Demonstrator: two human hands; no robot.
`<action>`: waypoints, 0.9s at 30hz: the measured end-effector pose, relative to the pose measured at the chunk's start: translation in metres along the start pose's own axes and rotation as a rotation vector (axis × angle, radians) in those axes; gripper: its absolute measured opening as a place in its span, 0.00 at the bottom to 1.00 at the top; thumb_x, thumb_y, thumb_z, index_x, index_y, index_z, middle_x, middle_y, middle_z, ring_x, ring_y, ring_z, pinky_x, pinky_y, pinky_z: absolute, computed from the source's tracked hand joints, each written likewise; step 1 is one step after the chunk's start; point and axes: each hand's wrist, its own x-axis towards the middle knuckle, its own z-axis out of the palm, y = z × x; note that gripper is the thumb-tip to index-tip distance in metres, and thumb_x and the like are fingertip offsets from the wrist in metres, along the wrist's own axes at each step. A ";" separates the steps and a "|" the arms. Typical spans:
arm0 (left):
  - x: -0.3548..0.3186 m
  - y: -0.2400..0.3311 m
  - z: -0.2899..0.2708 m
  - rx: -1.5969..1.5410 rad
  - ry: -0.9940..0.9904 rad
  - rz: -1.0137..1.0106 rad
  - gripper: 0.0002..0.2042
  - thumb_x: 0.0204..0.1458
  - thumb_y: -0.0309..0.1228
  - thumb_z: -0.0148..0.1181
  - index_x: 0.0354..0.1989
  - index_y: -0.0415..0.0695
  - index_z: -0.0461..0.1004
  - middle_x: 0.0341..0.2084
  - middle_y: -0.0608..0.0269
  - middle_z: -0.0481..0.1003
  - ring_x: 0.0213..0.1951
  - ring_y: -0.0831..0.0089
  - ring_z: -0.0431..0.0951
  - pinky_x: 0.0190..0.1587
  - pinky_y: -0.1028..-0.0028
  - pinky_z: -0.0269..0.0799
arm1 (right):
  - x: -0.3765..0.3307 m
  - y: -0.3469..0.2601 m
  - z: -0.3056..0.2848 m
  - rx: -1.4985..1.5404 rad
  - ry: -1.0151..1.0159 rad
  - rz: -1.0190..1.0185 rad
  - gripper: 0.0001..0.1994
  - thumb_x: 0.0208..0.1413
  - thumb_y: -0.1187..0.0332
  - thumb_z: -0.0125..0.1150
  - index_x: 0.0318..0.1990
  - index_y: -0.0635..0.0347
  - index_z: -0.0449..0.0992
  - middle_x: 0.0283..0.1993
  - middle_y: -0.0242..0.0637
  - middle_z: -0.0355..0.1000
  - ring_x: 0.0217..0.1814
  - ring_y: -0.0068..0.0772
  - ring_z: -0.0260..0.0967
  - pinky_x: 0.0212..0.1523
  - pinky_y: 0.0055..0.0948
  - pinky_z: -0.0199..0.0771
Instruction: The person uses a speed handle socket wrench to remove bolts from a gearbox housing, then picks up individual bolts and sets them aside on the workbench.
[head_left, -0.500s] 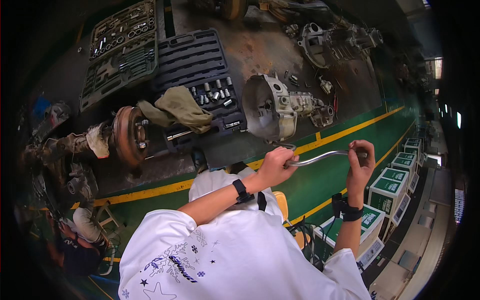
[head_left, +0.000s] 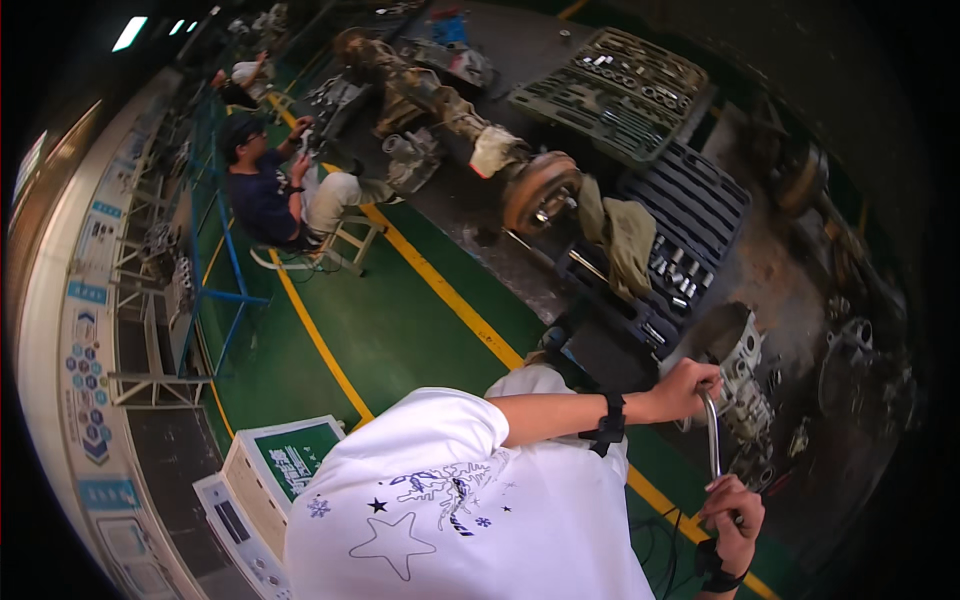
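Observation:
A bent, silvery metal rod point(head_left: 713, 440) spans my two hands in front of my body. My left hand point(head_left: 685, 390) is closed around its upper end, fingers wrapped over it. Lower down, my right hand point(head_left: 733, 512) grips the other end with bent fingers. Just beyond my left hand stands a gearbox housing point(head_left: 748, 375) with a wide open bell, partly hidden by that hand. Beside it lies an open dark socket case point(head_left: 715, 185) with loose sockets and a crumpled olive cloth point(head_left: 630, 240) over its near side.
A second open tool set point(head_left: 610, 125) lies farther back, near a rusty axle with a brake drum point(head_left: 535, 195). At left a seated co-worker point(head_left: 265, 190) handles a part. A blue frame point(head_left: 222, 295) and a white-and-green box point(head_left: 290, 460) stand on that side.
The view has swung to the left, so the bench items sit farther right and the co-worker shows fully. Both hands still hold the rod, which now runs more up and down in the picture.

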 end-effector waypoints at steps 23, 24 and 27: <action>0.031 -0.017 0.096 -0.028 -0.107 0.124 0.08 0.51 0.25 0.57 0.21 0.38 0.68 0.17 0.50 0.70 0.21 0.54 0.72 0.26 0.62 0.62 | 0.026 0.016 0.014 0.052 -0.323 0.027 0.07 0.59 0.71 0.59 0.31 0.65 0.76 0.27 0.39 0.77 0.30 0.34 0.76 0.33 0.29 0.76; 0.033 -0.018 0.096 -0.030 -0.100 0.129 0.08 0.51 0.25 0.57 0.21 0.38 0.68 0.17 0.50 0.70 0.21 0.54 0.72 0.26 0.62 0.62 | 0.025 0.020 0.014 0.059 -0.298 0.020 0.06 0.58 0.71 0.60 0.31 0.65 0.76 0.28 0.40 0.78 0.30 0.35 0.76 0.33 0.29 0.75; 0.035 -0.015 0.092 0.020 -0.281 0.118 0.04 0.47 0.22 0.55 0.22 0.41 0.71 0.17 0.56 0.74 0.24 0.55 0.75 0.27 0.62 0.65 | 0.037 0.019 0.012 -0.065 -0.338 -0.117 0.04 0.54 0.73 0.60 0.32 0.64 0.78 0.29 0.40 0.78 0.30 0.38 0.76 0.34 0.30 0.75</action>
